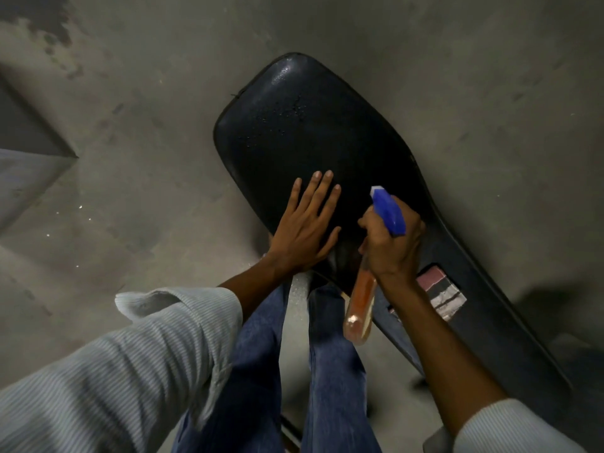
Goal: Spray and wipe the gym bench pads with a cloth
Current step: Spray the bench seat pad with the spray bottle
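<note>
A black gym bench pad [294,138] stretches away from me, its far end beaded with spray droplets. My left hand [307,230] lies flat on the pad's near part, fingers spread, holding nothing. My right hand [394,246] grips a spray bottle [359,302] with a blue trigger head and orange liquid; the nozzle points toward the far end of the pad. A folded pink, black and white cloth [441,294] rests on the long black pad [483,322] to the right, just beyond my right wrist.
Grey concrete floor [147,191] surrounds the bench. A grey raised block [26,152] sits at the left edge. My legs in blue jeans [261,371] stand at the bench's near end. Part of the metal frame [291,429] shows low between them.
</note>
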A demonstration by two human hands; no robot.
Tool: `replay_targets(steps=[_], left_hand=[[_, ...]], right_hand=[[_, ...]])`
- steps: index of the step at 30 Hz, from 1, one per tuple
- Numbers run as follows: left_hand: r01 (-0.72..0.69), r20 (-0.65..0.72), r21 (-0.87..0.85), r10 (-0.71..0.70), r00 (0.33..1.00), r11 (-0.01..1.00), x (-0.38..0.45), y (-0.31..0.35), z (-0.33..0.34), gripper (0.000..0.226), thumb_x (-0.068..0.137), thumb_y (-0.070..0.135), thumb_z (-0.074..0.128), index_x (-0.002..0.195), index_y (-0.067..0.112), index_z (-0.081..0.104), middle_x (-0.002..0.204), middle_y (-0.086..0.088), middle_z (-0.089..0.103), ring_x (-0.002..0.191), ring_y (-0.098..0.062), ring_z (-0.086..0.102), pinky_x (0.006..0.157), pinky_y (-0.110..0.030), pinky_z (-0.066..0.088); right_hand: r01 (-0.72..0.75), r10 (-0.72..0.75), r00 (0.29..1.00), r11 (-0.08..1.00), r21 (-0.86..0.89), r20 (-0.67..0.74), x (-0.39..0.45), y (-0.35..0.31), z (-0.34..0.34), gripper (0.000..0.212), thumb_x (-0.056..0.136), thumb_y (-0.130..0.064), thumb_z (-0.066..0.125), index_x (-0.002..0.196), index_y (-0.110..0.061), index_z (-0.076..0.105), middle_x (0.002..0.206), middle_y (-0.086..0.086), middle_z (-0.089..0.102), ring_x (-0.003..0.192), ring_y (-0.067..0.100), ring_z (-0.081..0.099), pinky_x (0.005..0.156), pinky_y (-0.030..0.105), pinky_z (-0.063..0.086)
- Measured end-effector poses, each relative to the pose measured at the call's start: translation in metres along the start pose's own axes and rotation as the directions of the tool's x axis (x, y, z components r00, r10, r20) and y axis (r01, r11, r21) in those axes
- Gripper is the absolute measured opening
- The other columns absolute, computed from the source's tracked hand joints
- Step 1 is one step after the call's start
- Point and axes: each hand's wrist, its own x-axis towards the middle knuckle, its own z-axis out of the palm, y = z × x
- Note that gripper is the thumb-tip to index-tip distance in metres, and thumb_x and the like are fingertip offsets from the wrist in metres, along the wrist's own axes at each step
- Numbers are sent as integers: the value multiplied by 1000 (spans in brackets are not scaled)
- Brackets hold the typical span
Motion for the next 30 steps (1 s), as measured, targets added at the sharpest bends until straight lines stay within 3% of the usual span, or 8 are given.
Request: replay_targets(steps=[6,15,21,26,30], left_hand=[[-12,42,49,10,999,999,0,8,8,81,108,56,38,170,8,16,179,-21,6,167,-37,5,135,-58,5],[-15,56,56,12,998,998,2,20,9,82,108,57,38,170,9,16,179,-21,4,167,-37,2,135,-58,2],[-94,75,92,87,993,991,6,43,17,82,108,57,37,170,8,16,179,-21,6,167,-36,4,133,-63,8],[-80,100,126,67,993,989,4,48,24,83,108,58,34,171,9,13,179,-20,3,167,-36,3,134,-62,5],[-25,59,126,18,998,992,-1,42,23,83,108,59,33,171,9,13,179,-20,5,167,-36,4,134,-62,3]], right_hand=[[-79,80,996,997,-4,38,-28,23,-12,34,90,-38,53,76,-8,60,67,14,58,61,31,57,65,53,55],[-113,117,982,993,33,-148,-30,48,-40,36,91,-36,55,76,-5,61,66,16,58,62,36,60,68,58,56],[-173,194,943,980,99,-269,-40,64,-62,26,88,-34,58,69,-17,60,61,15,58,59,38,62,65,61,57],[-183,192,967,981,65,-169,-66,81,-65,34,92,-39,56,77,-9,61,68,14,59,66,38,62,72,62,57],[-135,136,989,991,14,-52,-85,81,-55,36,91,-40,53,80,-7,61,74,10,59,67,29,59,67,46,54]])
